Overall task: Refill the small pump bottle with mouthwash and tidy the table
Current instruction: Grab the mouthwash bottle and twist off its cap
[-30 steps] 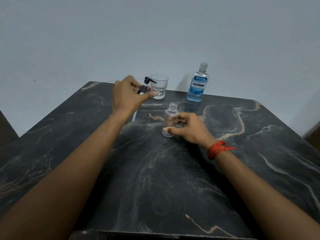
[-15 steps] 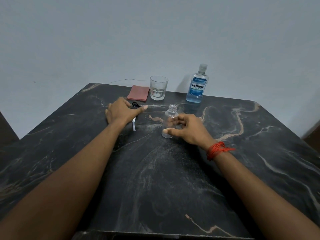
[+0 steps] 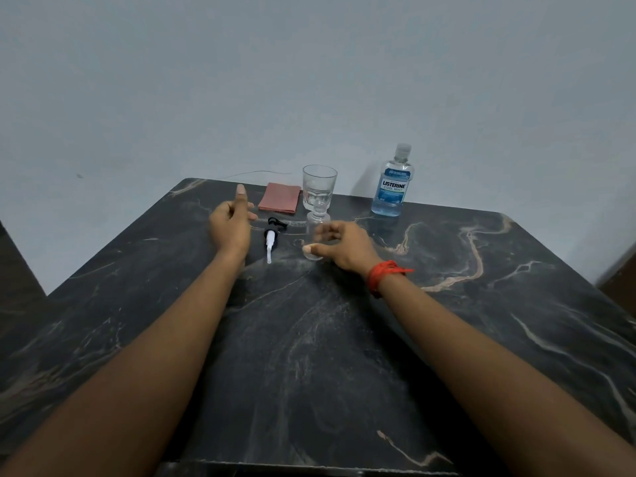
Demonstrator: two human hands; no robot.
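A small clear pump bottle (image 3: 316,224) stands upright and uncapped on the dark marble table (image 3: 344,356). My right hand (image 3: 344,247) curls around the bottle's right side, thumb at its base, holding it. The black pump head with its white tube (image 3: 271,235) lies flat on the table just left of the bottle. My left hand (image 3: 231,224) hovers beside the pump head, fingers apart, holding nothing. The mouthwash bottle (image 3: 392,183), blue liquid and clear cap on, stands at the table's far edge.
A drinking glass (image 3: 318,191) with a little clear liquid stands behind the small bottle. A folded pink cloth (image 3: 279,202) lies left of the glass. A pale wall rises behind the table.
My left hand carried the pump head down from the air, laid it on the table and let go. My right hand stayed on the small bottle.
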